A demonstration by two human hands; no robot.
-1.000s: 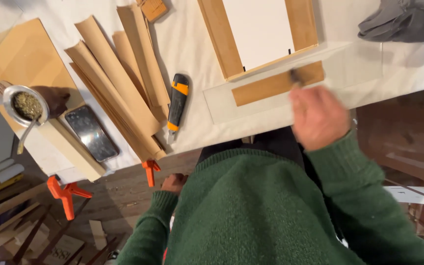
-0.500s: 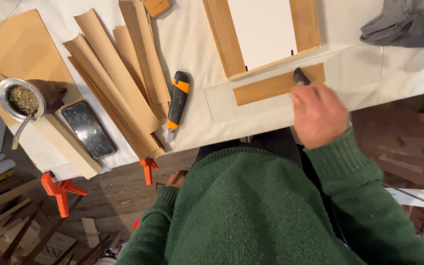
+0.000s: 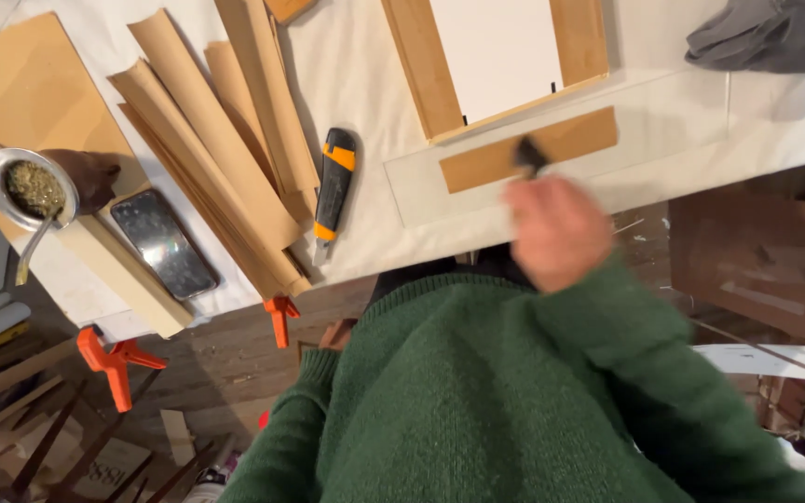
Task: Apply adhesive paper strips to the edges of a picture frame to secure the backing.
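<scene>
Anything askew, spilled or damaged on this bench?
Nothing looks spilled or broken. The veneer sheets lie curled and fanned unevenly beside the utility knife. The right hand, blurred, holds a dark tool over the wood strip.

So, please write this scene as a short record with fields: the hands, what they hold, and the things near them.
right hand: blurred, holds a small dark tool, kind unclear
tool position: over a brown wood strip lying under or on a clear sheet
left hand: below the table edge, mostly hidden
near: black and orange utility knife, curled veneer strips, wooden frame, grey cloth
far left: metal cup with straw, phone, orange clamps
</scene>
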